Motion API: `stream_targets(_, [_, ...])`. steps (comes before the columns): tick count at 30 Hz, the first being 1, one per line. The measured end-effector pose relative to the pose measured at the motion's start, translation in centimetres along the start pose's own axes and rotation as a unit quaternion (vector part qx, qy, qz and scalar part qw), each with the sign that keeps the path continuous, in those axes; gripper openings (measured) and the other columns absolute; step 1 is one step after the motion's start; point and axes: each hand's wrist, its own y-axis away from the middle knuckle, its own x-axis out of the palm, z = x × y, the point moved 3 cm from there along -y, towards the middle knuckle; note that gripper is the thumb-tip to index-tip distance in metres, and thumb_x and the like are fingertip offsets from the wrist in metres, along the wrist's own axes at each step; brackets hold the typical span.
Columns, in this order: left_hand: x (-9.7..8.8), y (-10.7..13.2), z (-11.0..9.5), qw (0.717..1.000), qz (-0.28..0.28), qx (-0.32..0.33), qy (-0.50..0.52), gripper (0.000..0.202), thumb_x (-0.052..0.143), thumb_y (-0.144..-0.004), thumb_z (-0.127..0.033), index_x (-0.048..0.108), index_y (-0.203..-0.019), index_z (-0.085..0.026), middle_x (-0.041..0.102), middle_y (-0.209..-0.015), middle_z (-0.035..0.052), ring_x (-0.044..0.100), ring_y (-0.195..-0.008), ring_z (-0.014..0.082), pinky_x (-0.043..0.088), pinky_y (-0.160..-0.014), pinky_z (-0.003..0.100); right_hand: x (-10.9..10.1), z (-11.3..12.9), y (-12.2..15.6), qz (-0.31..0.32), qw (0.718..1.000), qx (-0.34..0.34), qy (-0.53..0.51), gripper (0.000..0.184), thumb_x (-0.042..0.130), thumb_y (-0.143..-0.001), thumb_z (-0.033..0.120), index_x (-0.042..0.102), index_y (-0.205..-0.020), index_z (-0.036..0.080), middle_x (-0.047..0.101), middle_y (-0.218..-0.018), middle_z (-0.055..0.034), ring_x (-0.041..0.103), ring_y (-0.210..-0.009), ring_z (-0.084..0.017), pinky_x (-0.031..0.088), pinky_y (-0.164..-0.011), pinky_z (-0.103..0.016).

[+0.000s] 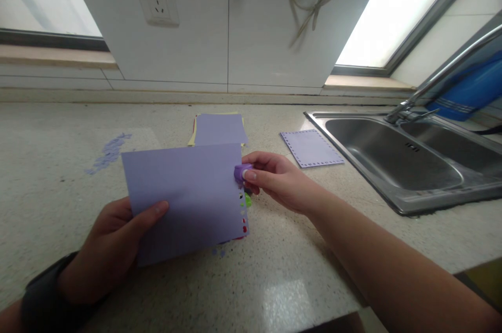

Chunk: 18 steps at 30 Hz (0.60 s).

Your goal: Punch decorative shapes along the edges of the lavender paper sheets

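A sheet of purple paper (188, 192) is raised above the counter, its left side gripped by my left hand (125, 228) with the thumb on top. Down the lower part of its right edge runs a row of small punched holes. My right hand (274, 176) pinches a small purple craft punch (242, 172) set over that same edge, above the holes. Behind the sheet, partly covered, lies a stack of purple and yellow paper (219, 128). Bits of green and red show beneath the sheet; what they belong to is hidden.
A purple sheet with punched borders (311, 148) lies beside the steel sink (392, 152). Purple paper scraps (110, 152) are strewn on the counter (50, 181) at left. A faucet (439, 77) arches over the sink, and a blue object (466, 92) stands behind it.
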Motion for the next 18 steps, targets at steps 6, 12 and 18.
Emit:
stream_targets(6, [-0.11, 0.13, -0.18, 1.0, -0.003, 0.017, -0.009, 0.031, 0.094, -0.056, -0.041, 0.084, -0.082, -0.026, 0.081, -0.073, 0.0014, 0.072, -0.059, 0.0173, 0.06, -0.059, 0.023, -0.17, 0.22, -0.01, -0.009, 1.0, -0.003, 0.014, 0.027, 0.08, -0.082, 0.034, 0.071, -0.101, 0.018, 0.064, -0.079, 0.0001, 0.055, -0.067, -0.011, 0.044, -0.064, -0.027])
stream_targets(12, [0.0, 0.12, -0.25, 1.0, -0.017, 0.012, -0.013, 0.033, 0.094, -0.053, -0.041, 0.084, -0.081, -0.026, 0.081, -0.074, 0.0018, 0.073, -0.06, 0.0186, 0.061, -0.059, 0.025, -0.14, 0.24, 0.02, -0.016, 1.0, -0.001, 0.009, 0.027, 0.081, -0.081, 0.035, 0.071, -0.1, 0.018, 0.064, -0.079, 0.0001, 0.055, -0.066, -0.011, 0.044, -0.064, -0.027])
stream_targets(18, [0.15, 0.15, -0.34, 1.0, -0.014, 0.022, -0.014, 0.031, 0.093, -0.054, -0.041, 0.084, -0.08, -0.025, 0.081, -0.074, 0.0024, 0.071, -0.057, 0.0171, 0.06, -0.059, 0.024, -0.13, 0.22, 0.01, -0.016, 1.0, -0.001, 0.009, 0.028, 0.082, -0.081, 0.035, 0.071, -0.1, 0.018, 0.064, -0.079, -0.0002, 0.055, -0.067, -0.012, 0.044, -0.064, -0.028])
